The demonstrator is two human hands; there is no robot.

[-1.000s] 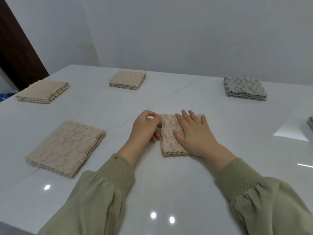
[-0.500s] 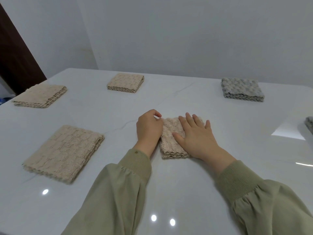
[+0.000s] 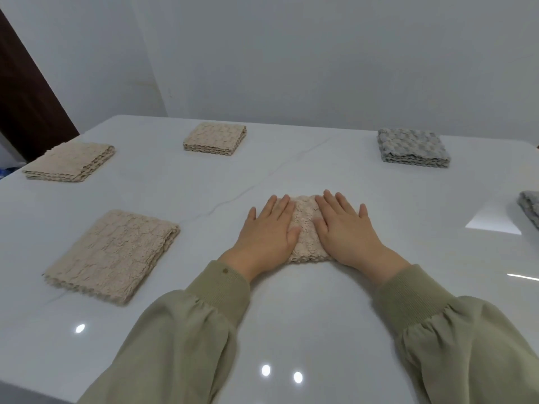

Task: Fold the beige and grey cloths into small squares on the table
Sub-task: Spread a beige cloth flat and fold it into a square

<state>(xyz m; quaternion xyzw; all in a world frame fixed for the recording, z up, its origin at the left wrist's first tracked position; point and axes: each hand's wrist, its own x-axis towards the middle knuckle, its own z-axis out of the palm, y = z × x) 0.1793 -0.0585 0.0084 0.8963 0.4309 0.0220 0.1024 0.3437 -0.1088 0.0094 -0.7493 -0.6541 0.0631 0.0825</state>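
A person seated at a glossy white desk (image 3: 291,310) looks down at their own two hands. Both arms wear olive-green sleeves (image 3: 186,330) with ribbed cuffs.

The left hand (image 3: 267,233) and the right hand (image 3: 345,233) lie palm down, side by side, with fingers straight and slightly spread. Both press flat on a small beige cloth (image 3: 306,228) at the middle of the desk. The cloth is folded into a thick, compact pad with a bumpy weave. Only a strip of it shows between the hands, and its layered near edge shows below the thumbs.

Other folded cloths lie apart from one another around the desk. A wider beige cloth (image 3: 113,255) sits near the left hand's side, folded into a larger rectangle. A far-left beige cloth (image 3: 71,161) lies near the desk's left edge. A beige square (image 3: 215,138) rests at the far side, towards the middle. A grey square (image 3: 412,148) rests at the far right. A second grey cloth (image 3: 530,209) is cut off by the right border of the view.

A plain pale wall (image 3: 291,53) stands behind the desk, with a dark brown panel (image 3: 26,97) at the left.
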